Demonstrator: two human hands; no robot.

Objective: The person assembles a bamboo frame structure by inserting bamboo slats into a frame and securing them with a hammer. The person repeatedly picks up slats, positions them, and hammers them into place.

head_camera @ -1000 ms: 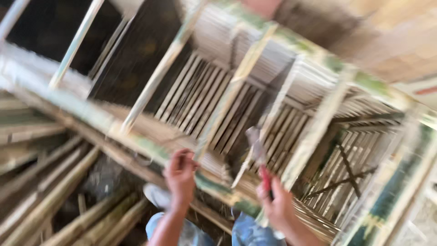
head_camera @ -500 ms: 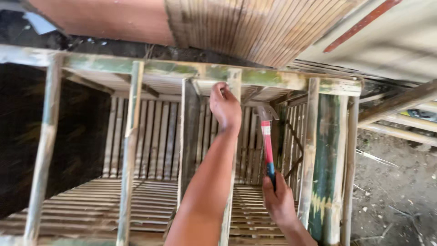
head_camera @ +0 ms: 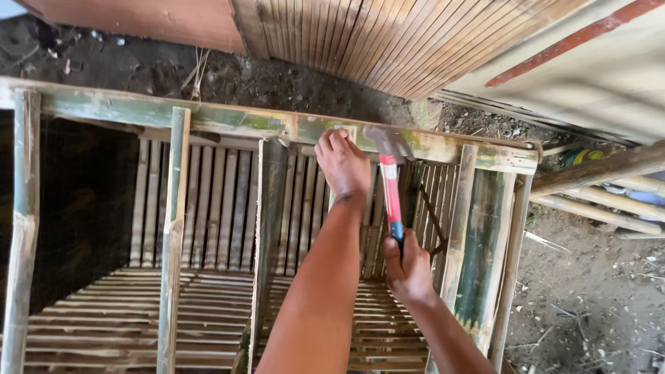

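Observation:
A bamboo frame with slatted walls and floor fills the view; its green-stained top rail (head_camera: 208, 119) runs left to right. My left hand (head_camera: 343, 165) reaches forward and presses its fingertips on that rail near an upright strip. My right hand (head_camera: 407, 266) grips the dark end of a hammer (head_camera: 391, 187) with a red handle. The hammer's metal head rests against the top rail just right of my left fingers.
Vertical bamboo posts (head_camera: 173, 228) divide the frame's open top. A slatted bamboo wall panel (head_camera: 402, 41) leans behind the frame. Loose bamboo poles (head_camera: 603, 187) lie at the right on bare dirt ground (head_camera: 596, 291). A dark cavity sits at the left.
The view swung from a tilted, blurred look to a steady one. My left hand went up to the top rail and the hammer head moved in beside it.

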